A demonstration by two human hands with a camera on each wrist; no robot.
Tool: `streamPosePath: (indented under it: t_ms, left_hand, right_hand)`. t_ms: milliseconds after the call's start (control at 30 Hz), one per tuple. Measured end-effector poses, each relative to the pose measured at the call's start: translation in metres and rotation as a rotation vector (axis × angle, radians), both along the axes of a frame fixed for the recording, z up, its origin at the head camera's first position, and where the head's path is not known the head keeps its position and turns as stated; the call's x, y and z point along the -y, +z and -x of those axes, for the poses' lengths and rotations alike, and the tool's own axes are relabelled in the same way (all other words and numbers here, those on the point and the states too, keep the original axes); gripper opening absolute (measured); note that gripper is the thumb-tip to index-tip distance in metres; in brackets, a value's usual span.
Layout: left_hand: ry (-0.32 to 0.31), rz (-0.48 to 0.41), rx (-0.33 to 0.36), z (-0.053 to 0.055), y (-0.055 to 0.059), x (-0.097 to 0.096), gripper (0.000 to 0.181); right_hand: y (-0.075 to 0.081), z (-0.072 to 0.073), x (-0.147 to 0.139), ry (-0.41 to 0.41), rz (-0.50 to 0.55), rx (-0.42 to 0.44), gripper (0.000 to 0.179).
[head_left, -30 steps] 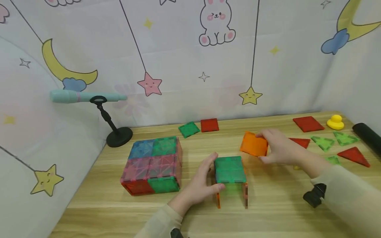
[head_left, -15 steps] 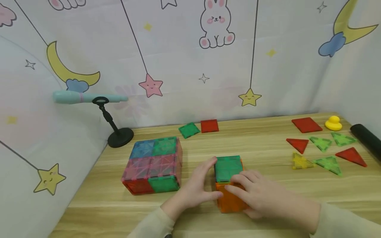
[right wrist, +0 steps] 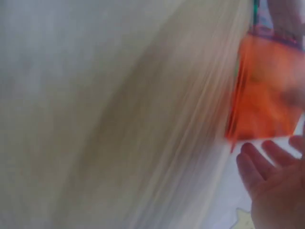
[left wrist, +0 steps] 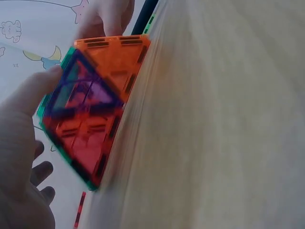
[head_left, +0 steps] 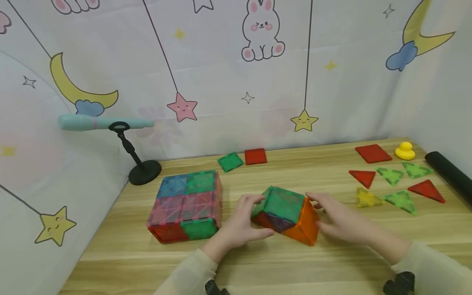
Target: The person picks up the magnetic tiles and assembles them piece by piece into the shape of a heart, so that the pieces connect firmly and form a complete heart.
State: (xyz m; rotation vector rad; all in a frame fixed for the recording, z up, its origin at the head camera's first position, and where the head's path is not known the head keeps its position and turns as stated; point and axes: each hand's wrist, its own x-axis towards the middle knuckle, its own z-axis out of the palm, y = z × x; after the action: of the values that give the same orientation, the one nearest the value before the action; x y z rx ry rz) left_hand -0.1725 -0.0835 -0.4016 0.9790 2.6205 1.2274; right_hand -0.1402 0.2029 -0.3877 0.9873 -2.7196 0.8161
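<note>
A small structure of magnetic tiles stands tilted and slumped on the table, its green square top slanting. An orange tile leans outward on its right, and a purple triangle shows in front, with a red triangle beside it in the left wrist view. My left hand spreads around the left side, thumb in front and fingertips at the rear corner. On the right, my right hand has its fingertips at the orange tile's edge; the right wrist view shows its fingers straight.
A larger block of tiles stands at left. Behind it is a massager-like teal stick on a black stand. Flat tiles, including a yellow one and a red square, lie at right, near a yellow duck.
The right hand brought the orange tile to the front of the green-topped structure, then shifted right. The structure has since turned and slumped from its boxy form. The left hand stayed beside it.
</note>
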Motion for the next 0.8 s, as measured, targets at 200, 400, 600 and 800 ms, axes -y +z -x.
streamPosePath:
  t_ms: [200,400,600,800]
  left_hand:
    - [0.005,0.093,0.013,0.005,0.003,-0.003,0.097]
    - [0.018,0.112,-0.005,0.002,0.003,-0.004,0.105]
    - [-0.026,0.122,-0.378,-0.002,0.002,-0.001,0.111]
    - [-0.065,0.152,-0.806,-0.001,-0.001,0.002,0.113]
  right_hand:
    - [0.003,0.007,0.010,-0.002,-0.016,0.227,0.098]
    - [0.002,0.020,0.014,0.043,-0.008,0.223,0.099]
    - [-0.001,0.028,0.010,0.109,-0.042,-0.174,0.101]
    - [-0.001,0.022,0.010,0.039,0.025,0.011,0.111]
